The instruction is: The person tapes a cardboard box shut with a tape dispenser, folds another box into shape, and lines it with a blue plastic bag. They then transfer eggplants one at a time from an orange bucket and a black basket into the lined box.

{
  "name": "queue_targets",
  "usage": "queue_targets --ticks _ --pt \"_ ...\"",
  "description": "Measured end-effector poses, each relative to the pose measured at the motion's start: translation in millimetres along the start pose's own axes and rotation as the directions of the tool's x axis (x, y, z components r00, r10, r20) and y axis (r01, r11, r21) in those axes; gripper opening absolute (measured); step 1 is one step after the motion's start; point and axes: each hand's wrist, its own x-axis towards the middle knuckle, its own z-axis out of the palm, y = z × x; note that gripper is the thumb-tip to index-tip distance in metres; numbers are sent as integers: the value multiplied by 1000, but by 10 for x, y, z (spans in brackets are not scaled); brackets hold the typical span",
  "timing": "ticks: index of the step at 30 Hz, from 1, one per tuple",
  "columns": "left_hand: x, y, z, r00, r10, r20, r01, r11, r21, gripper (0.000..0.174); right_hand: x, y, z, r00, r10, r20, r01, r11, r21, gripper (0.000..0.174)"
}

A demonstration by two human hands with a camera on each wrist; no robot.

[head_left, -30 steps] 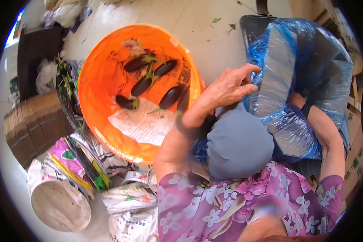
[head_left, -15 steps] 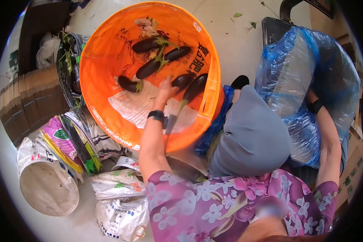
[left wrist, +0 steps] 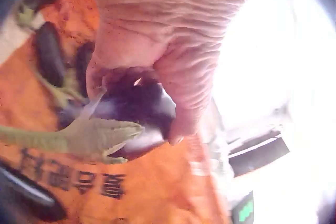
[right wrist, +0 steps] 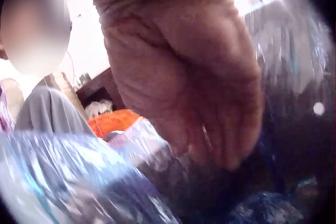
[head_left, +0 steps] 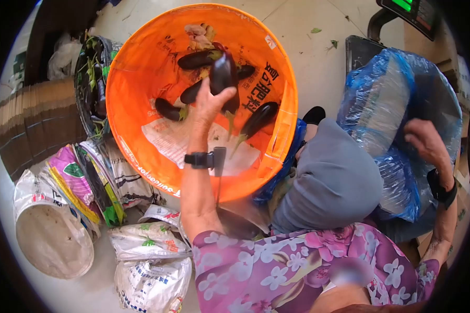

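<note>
My left hand (head_left: 208, 104) reaches into an orange bucket (head_left: 125, 104) and grips a dark purple eggplant (head_left: 224, 78) around its body. In the left wrist view, thumb and fingers wrap this eggplant (left wrist: 144, 111), its green stem (left wrist: 79, 137) pointing out to the side. Several others lie in the bucket, among them one eggplant (head_left: 259, 119) at its right side and a smaller eggplant (head_left: 167, 109) at its left. Over a container lined with blue plastic film (head_left: 402, 172), my right hand (head_left: 427, 140) hangs with loosely bent fingers, holding nothing; its palm shows in the right wrist view.
A bent knee in grey trousers (head_left: 329, 177) stands between bucket and container. Folded cardboard (head_left: 34, 125), printed sacks (head_left: 151, 281) and a white pail (head_left: 55, 240) line the left side. A black scale (head_left: 361, 51) with a lit display (head_left: 402, 4) stands at the back right.
My left hand has moved from beside the blue film into the bucket and taken hold of an eggplant, now raised above the others. My right hand has come up out of the film-lined container.
</note>
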Motion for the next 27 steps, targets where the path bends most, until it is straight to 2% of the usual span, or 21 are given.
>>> queue_targets --ticks 1,2,3,5,8,10,11,12,13,14,15,16,17,19,20,21,23,24,25,26,27 --pt "6 307 -2 993 106 44 -101 990 -103 66 -11 -151 -44 977 28 -212 -8 996 93 17" --pt "-31 670 66 969 246 27 -239 960 -144 66 75 -338 -249 978 180 -105 -125 911 393 20" --pt "-129 1084 137 951 305 58 -291 941 -173 65 98 -465 -330 970 154 -186 -48 877 479 35" --pt "-242 1794 416 836 525 158 -453 825 -338 57 237 -837 -422 899 91 -429 93 916 391 91" --pt "-394 2566 1060 571 788 230 -735 615 -285 36 616 -1020 -398 878 19 -478 400 519 755 78" --pt "-373 2824 1386 430 878 210 -593 450 -668 53 579 -605 -588 887 101 -450 438 122 891 54" --pt "-316 2886 1443 414 887 204 -609 437 -662 42 496 -389 -707 852 136 -506 510 6 860 44" --pt "-263 2872 1412 460 865 200 -699 492 -520 33 384 -249 -814 806 286 -518 521 72 850 48" --pt "-237 2801 1384 511 838 193 -733 541 -412 26 266 -419 -900 783 197 -590 543 248 803 48" --pt "-193 2702 1375 578 790 205 -715 611 -341 23 145 -591 -988 749 105 -654 567 408 715 50" --pt "-146 2500 1335 639 741 208 -674 669 -312 25 -83 -333 -1024 755 74 -651 571 414 709 53" --pt "-142 2285 1240 774 572 272 -544 820 -174 29 -316 -81 -1060 761 43 -648 575 419 703 56" --pt "-30 1841 1097 818 436 377 -473 881 9 35 -514 122 -959 851 215 -479 353 441 825 54" --pt "289 635 939 857 306 415 -375 922 95 42 -585 167 -711 857 496 -140 -51 352 935 63" --pt "314 153 832 877 91 471 -241 933 268 51 -456 153 -476 854 481 -196 -13 398 917 64" --pt "224 -93 859 881 -149 449 -40 922 385 58 -385 301 -285 839 544 -25 -161 292 943 62" --pt "243 -1301 910 834 10 552 -294 854 429 56 -150 579 70 784 601 157 -345 212 914 75" --pt "231 -1637 988 797 96 597 -398 826 398 54 34 484 189 709 698 98 -316 190 929 78" --pt "200 -1814 1053 794 97 601 -404 822 401 54 215 615 345 685 721 100 -331 187 925 82" --pt "151 -1933 1151 877 20 481 -231 894 385 53 418 931 650 712 702 25 -251 221 942 85" --pt "177 -2009 1245 905 -23 424 -147 919 366 53 607 909 716 578 816 19 -411 271 871 82"
